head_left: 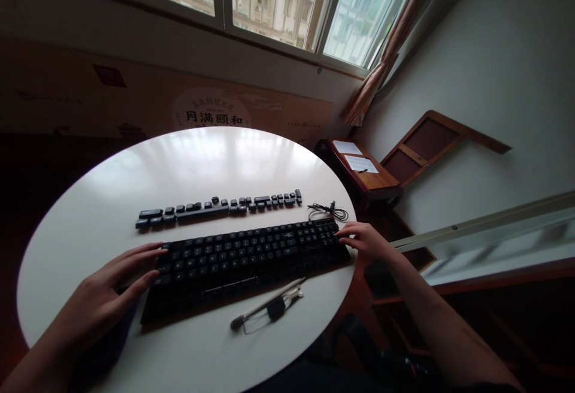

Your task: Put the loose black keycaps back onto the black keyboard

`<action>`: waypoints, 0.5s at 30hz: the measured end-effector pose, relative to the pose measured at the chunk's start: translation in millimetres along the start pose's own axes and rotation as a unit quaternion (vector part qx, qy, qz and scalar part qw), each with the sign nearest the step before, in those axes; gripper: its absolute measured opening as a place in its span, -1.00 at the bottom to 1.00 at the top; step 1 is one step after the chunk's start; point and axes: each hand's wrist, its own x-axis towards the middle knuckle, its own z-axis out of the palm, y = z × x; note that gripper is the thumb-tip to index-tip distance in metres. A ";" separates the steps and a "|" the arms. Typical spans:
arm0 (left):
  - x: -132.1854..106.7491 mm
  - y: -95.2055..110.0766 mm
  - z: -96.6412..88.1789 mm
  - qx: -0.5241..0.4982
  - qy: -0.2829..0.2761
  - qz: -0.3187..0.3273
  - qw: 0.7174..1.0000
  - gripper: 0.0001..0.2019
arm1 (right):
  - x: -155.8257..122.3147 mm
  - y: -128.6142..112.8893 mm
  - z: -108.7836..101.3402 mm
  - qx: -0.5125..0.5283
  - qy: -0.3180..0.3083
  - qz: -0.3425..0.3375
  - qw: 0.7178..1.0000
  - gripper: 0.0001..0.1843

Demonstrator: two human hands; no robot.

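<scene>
three window panes (274, 0) run along the far wall, with a curtain (380, 81) gathered at their right end. below them a round white desk (215, 159) takes up the middle of the view. beyond its right side is a dark-edged wooden surface (380, 178). the keyboard (251, 252) lies on the desk, between the two hands; most of it bears dark keys, while the strip nearest the person shows bare dark base and a thin bar. two sheets (362, 164) lie on the wooden surface.

the left hand (108, 285) is at the keyboard's left end, fingers stretched out and thumb held apart from them, tips over the edge keys. the right hand (362, 240) is at the opposite end, its fingers bent and close together against the edge; whether they grip it i cannot tell.

a coiled cable (327, 210) sits just beyond the keyboard's right end. on the near side lie a slim stick (265, 303) with a dark ribbed tip and, crossing beside it, a wire tool (275, 308) with a black block. a pen (363, 171) lies on the nearer sheet. loose keycaps (202, 215), one of them long, stretch in two rough rows beyond the keyboard.
</scene>
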 end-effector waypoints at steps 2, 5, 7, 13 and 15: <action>0.2 2.0 -0.5 -0.004 -0.003 -0.002 1.000 -0.54 | 0.9 0.2 1.2 -0.014 -0.002 -0.005 1.000 -0.76; 0.7 6.5 -2.2 -0.002 -0.001 -0.010 1.000 -0.53 | 1.5 -1.9 2.2 -0.066 -0.007 -0.025 0.997 -0.78; 0.7 10.3 -3.7 -0.005 0.004 -0.011 1.000 -0.51 | 0.9 -3.8 3.2 -0.116 -0.012 -0.042 0.992 -0.79; -2.3 24.6 -7.1 -0.035 0.007 -0.013 0.999 -0.45 | -8.7 -11.4 15.1 -0.269 0.016 -0.079 0.960 -0.76; -3.9 29.5 -7.9 -0.056 0.010 -0.019 0.998 -0.48 | -14.7 -13.8 21.0 -0.318 0.039 -0.087 0.943 -0.72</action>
